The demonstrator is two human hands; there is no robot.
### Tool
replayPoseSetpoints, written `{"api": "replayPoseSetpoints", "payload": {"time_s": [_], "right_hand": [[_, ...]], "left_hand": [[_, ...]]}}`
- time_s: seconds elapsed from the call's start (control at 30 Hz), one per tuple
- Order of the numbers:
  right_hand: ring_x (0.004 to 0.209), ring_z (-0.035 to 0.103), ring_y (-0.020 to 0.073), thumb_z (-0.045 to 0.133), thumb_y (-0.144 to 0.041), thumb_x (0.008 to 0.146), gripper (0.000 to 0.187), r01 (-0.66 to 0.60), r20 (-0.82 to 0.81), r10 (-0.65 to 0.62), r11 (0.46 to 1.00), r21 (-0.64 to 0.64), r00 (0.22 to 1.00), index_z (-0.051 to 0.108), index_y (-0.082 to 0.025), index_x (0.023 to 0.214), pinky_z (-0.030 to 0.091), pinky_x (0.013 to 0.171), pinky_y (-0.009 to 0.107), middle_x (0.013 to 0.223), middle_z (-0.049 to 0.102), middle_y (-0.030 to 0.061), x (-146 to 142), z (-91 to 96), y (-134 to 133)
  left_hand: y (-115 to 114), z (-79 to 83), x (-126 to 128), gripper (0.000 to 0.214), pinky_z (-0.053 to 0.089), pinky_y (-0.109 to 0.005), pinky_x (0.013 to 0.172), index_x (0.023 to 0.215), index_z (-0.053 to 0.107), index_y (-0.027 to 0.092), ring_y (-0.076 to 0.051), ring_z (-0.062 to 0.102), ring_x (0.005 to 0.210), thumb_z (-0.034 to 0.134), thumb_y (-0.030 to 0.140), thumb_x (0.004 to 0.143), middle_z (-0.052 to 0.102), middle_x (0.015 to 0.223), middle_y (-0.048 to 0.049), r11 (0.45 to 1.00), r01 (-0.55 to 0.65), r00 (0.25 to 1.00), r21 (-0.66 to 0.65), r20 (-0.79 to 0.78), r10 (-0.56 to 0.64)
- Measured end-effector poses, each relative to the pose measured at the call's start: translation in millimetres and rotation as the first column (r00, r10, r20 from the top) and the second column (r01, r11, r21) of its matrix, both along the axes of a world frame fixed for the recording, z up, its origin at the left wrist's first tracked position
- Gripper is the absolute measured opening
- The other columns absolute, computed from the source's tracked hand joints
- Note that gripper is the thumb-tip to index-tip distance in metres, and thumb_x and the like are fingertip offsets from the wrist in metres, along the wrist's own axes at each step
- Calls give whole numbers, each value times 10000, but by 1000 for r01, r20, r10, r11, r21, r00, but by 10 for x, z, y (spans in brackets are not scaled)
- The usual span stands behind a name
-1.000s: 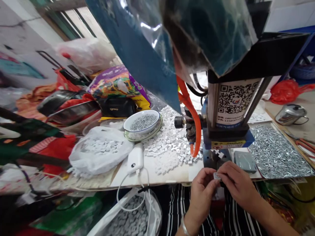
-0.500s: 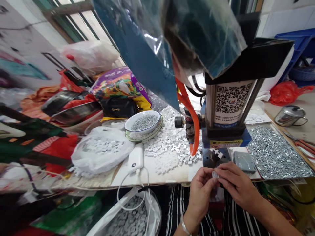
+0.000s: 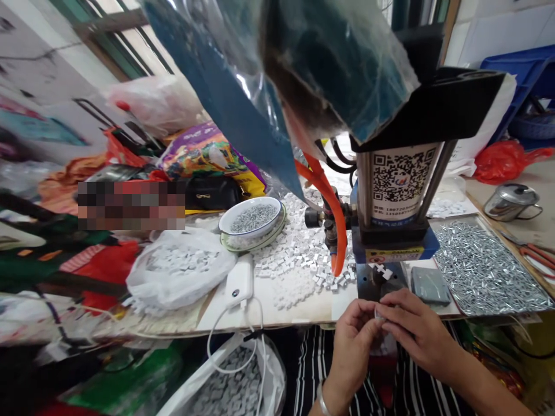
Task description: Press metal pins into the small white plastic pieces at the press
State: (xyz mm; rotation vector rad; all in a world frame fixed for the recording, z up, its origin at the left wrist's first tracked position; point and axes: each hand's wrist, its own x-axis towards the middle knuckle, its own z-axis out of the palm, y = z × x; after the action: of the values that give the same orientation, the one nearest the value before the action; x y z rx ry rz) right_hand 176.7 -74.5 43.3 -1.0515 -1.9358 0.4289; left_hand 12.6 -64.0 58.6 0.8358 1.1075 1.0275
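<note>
In front of the press, at the table's front edge, my left hand (image 3: 356, 338) and my right hand (image 3: 418, 330) meet fingertip to fingertip. Both are closed in a pinch on a small white plastic piece (image 3: 378, 315), mostly covered by the fingers. Just beyond them is the press (image 3: 392, 234), with more small white pieces (image 3: 381, 271) at its base under the head. A heap of similar white pieces (image 3: 303, 254) spreads to the left of the press. Right of the base lies a grey block (image 3: 430, 285).
A tray of metal nails (image 3: 489, 268) lies at the right, beside red-handled pliers (image 3: 535, 254) and a metal cup (image 3: 511, 202). Leftward are a bowl of nails (image 3: 254, 216), a white power bank (image 3: 240, 281) and a plastic bag (image 3: 173, 266). An orange hose (image 3: 340, 231) hangs by the press.
The camera view has shifted a little, so the press appears slightly further left. Both hands stay together; the fingers now cover more of the small white plastic piece.
</note>
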Motion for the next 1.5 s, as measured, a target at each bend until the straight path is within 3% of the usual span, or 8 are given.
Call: {"api": "replayPoseSetpoints", "payload": {"time_s": [0.33, 0.47, 0.73, 0.97, 1.07, 1.23, 1.37, 1.5], "right_hand": [[1039, 666, 220, 450, -120, 988, 505, 6, 102, -11, 999, 54, 995, 470, -248, 1476, 593, 937, 436, 1137, 698, 101, 19, -98, 16], [1031, 661, 240, 407, -99, 989, 559, -25, 183, 7, 995, 98, 983, 375, -198, 1539, 583, 940, 458, 1138, 709, 120, -10, -48, 0], [972, 664, 221, 361, -54, 960, 579, -43, 197, 10, 986, 161, 980, 398, -159, 1528, 600, 891, 396, 1112, 712, 107, -95, 32, -64], [1084, 649, 233, 411, -92, 971, 492, 44, 178, -79, 981, 190, 981, 512, -199, 1441, 571, 977, 426, 1158, 690, 111, -9, -106, -32], [1059, 656, 220, 463, -137, 979, 358, 109, 74, -118, 987, 116, 990, 607, -212, 1298, 581, 929, 383, 1131, 683, 111, 108, -32, 85], [867, 660, 196, 546, -311, 979, 182, 242, -110, -257, 961, -135, 960, 685, -219, 1053, 563, 780, 324, 967, 711, 66, 258, 118, 407], [745, 649, 189, 563, -398, 951, 255, 282, -163, -337, 915, -288, 927, 723, -201, 977, 530, 686, 308, 851, 731, 51, 192, 15, 624], [705, 658, 195, 569, -436, 928, 298, 314, -162, -371, 902, -295, 914, 745, -196, 930, 524, 668, 315, 815, 751, 59, 114, -137, 724]], "left_hand": [[36, -95, -7, 397, 416, -216, 561, 1046, 654, 145, -123, 589, 582, 728, 484, 853, 653, 666, -6, 976, 215, 974, 8, 68, -215], [43, -96, -2, 304, 381, -204, 529, 932, 636, 147, -106, 556, 533, 736, 425, 861, 629, 606, 7, 969, 248, 965, -1, 83, -247], [-17, -209, 4, 228, 329, -186, 505, 756, 591, 161, -71, 480, 477, 762, 307, 796, 556, 540, 47, 986, 160, 976, -47, 157, -151], [65, -111, 37, 361, 305, -200, 488, 858, 597, 165, -83, 502, 495, 765, 480, 809, 575, 622, 37, 968, 250, 964, -4, 95, -249], [184, -68, 10, 385, 384, -224, 550, 1013, 629, 169, -101, 536, 563, 727, 501, 845, 617, 730, 16, 966, 241, 970, 92, -19, -240], [550, -175, 40, 344, 470, -269, 790, 1004, 673, 196, -158, 599, 834, 787, 449, 800, 674, 908, -21, 955, -52, 990, 294, -110, 88], [787, -326, 172, 386, 500, -306, 847, 1008, 689, 204, -183, 648, 880, 830, 452, 747, 724, 969, -44, 970, -39, 995, 239, 95, 16], [842, -399, 279, 321, 509, -350, 936, 907, 707, 198, -211, 674, 931, 875, 357, 683, 749, 909, -42, 974, -28, 977, 224, 211, -20]]}}
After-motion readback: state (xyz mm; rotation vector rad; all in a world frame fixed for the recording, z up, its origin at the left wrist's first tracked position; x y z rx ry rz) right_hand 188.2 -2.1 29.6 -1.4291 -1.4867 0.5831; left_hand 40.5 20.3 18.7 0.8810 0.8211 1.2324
